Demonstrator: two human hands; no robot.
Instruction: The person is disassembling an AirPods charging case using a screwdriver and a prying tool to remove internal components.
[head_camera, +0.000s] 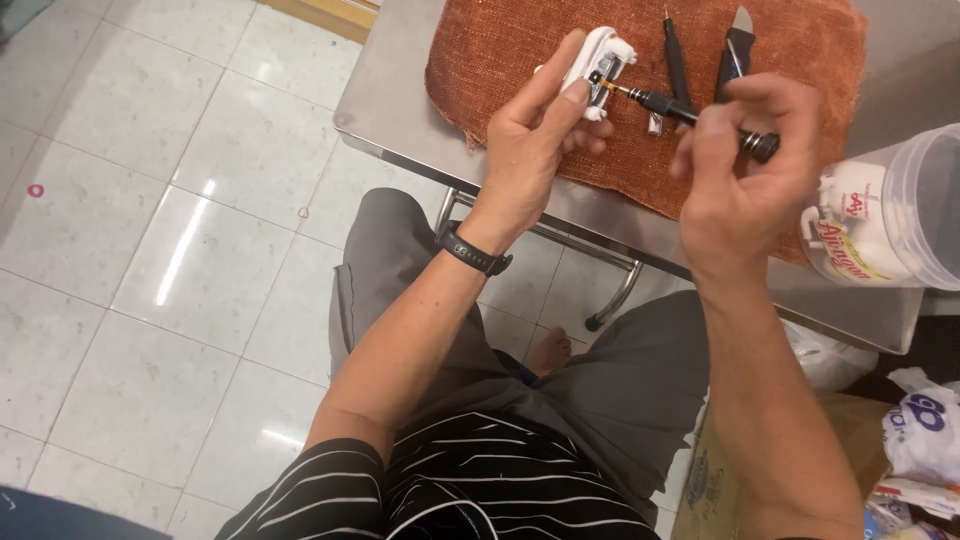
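My left hand (535, 140) grips the white part (598, 55); my right hand (745, 165) pinches the screwdriver (665, 104) (tiny tip). It might slip off if tilted.

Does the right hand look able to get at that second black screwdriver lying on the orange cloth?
Probably yes. The second screwdriver lies bare on the orange cloth, just beyond the right hand, nothing covering it. But that hand already grips a black screwdriver, so it would need freeing first.

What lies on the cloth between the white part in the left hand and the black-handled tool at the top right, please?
In the head view, a slim black screwdriver lies on the orange cloth between the white part and the black-handled tool.
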